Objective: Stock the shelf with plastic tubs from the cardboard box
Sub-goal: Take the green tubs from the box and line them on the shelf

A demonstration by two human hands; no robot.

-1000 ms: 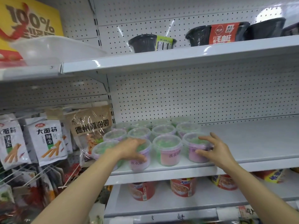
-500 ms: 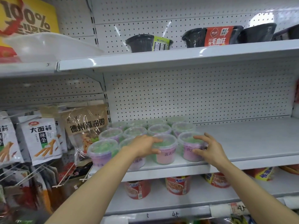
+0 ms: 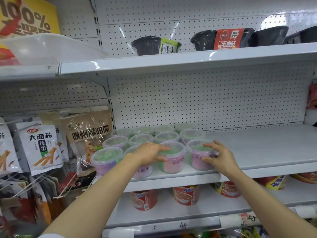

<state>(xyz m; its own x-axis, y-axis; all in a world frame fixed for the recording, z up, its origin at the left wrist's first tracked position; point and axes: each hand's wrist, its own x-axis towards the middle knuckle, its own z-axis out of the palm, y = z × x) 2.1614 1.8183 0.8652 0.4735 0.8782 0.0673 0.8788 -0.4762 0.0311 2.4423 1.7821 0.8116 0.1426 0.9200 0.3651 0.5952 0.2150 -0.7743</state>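
White pegboard shelf (image 3: 257,148), plastic tubs (image 3: 167,136) clustered at its left end, left hand (image 3: 148,153) curled round a front-row tub (image 3: 173,160), right hand (image 3: 221,158) gripping the end tub (image 3: 197,157) beside it; nudged forward, liable to tip off the lip.

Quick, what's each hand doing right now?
Left hand: grips the third front-row tub.
Right hand: grips the rightmost front-row tub.

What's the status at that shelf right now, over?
Left hand fingers curled round a front-row tub. Right hand grips the end tub. Shelf right of the tubs bare, nothing blocking.
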